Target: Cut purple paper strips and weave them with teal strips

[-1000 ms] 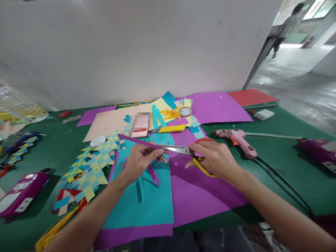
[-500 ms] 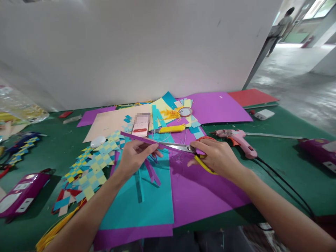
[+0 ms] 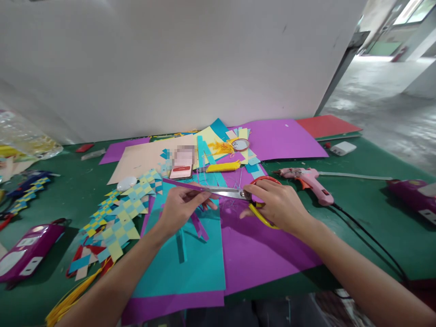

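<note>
My left hand (image 3: pixel 184 204) pinches a narrow purple paper strip (image 3: pixel 175 182) over the teal sheet (image 3: pixel 204 268). In my right hand (image 3: pixel 275 202) are scissors (image 3: pixel 235 192) with red and yellow handles, fingers wrapped round them. The blades point left and lie along the strip, near my left fingertips. How far the blades are apart is hard to tell. Beneath my left hand, more purple strips (image 3: pixel 200 227) and a teal strip (image 3: pixel 181 245) lie on the sheet. A purple sheet (image 3: pixel 262 254) is under my right hand.
A pink glue gun (image 3: pixel 313 181) with a black cord lies to the right. Woven yellow and blue paper pieces (image 3: pixel 126 218) are at the left. Behind my hands lie a phone (image 3: pixel 182 163), a yellow-handled tool (image 3: pixel 223 167) and a round mirror-like piece (image 3: pixel 240 145). Purple devices (image 3: pixel 30 250) sit at both sides.
My left hand and the strip have shifted slightly right, while my right hand with the scissors has moved slightly left. The person in the background at the upper right is out of sight.
</note>
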Tool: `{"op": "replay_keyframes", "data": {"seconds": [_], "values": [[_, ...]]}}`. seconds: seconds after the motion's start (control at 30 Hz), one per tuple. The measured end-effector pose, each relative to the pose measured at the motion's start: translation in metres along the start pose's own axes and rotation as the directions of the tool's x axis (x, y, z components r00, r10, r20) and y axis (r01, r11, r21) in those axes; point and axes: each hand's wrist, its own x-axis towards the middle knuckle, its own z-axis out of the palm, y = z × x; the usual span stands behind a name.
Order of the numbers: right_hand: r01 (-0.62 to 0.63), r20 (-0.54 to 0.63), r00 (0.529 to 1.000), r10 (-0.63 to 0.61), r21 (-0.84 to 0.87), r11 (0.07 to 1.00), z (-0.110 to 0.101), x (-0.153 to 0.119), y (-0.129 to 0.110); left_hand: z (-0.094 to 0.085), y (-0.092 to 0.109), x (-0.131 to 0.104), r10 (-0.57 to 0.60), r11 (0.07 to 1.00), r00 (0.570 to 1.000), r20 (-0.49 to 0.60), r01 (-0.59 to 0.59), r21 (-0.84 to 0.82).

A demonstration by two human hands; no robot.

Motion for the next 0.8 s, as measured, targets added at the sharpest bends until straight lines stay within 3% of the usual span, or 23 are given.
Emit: {"op": "replay_keyframes", "data": {"seconds": [0.27,0.47,0.8], "values": [[0.022,-0.073,0.997,-0.025,-0.042,0.999,-0.0033,0.0011,0.0015,-0.0014,0.0002,0.0007,0.031,0.999,0.999,-0.024,-0.031,-0.028],[0.019,-0.055,0.998,-0.022,-0.056,0.998,-0.0004,0.0005,0.0007,-0.0002,-0.0022,0.0,0.013,1.0,1.0,0.0,-0.013,0.015],[0.04,-0.083,0.996,-0.043,-0.04,0.998,0.0005,-0.0006,0.0018,0.0024,-0.001,-0.0004,0.012,0.998,1.0,0.025,-0.011,-0.062]]}}
